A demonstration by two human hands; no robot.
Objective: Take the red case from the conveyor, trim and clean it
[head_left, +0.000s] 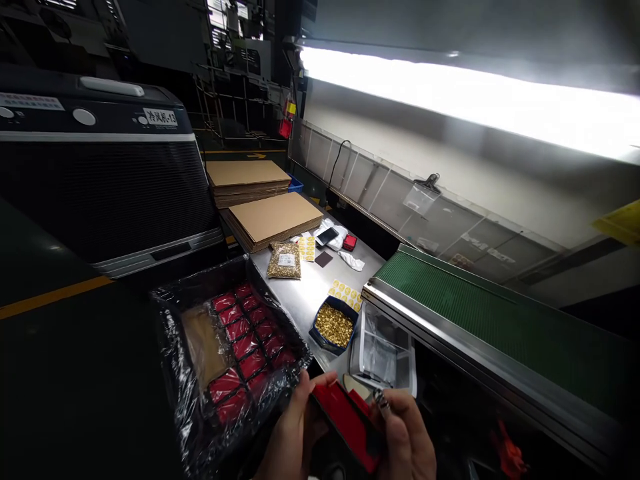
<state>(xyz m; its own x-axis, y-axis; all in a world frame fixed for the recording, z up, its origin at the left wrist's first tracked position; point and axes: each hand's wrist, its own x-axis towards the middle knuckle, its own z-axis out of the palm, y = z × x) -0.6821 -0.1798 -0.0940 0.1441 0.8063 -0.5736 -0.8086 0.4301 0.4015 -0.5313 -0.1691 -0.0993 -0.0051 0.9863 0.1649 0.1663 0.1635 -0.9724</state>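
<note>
My left hand is closed around a flat red plastic part with a black edge, held tilted close to my body. My right hand pinches a small shiny metal piece at the part's right side; its exact kind is too small to make out. Just beyond my hands stands a dark blue bin of small gold-coloured metal pieces. To its right is a clear plastic tray. On the left, a crate lined with black plastic holds rows of red parts between dividers.
A green conveyor belt runs along the right. On the metal table lie a bag of gold pieces, sticker sheets, a phone and cardboard stacks. A black air cooler stands at left.
</note>
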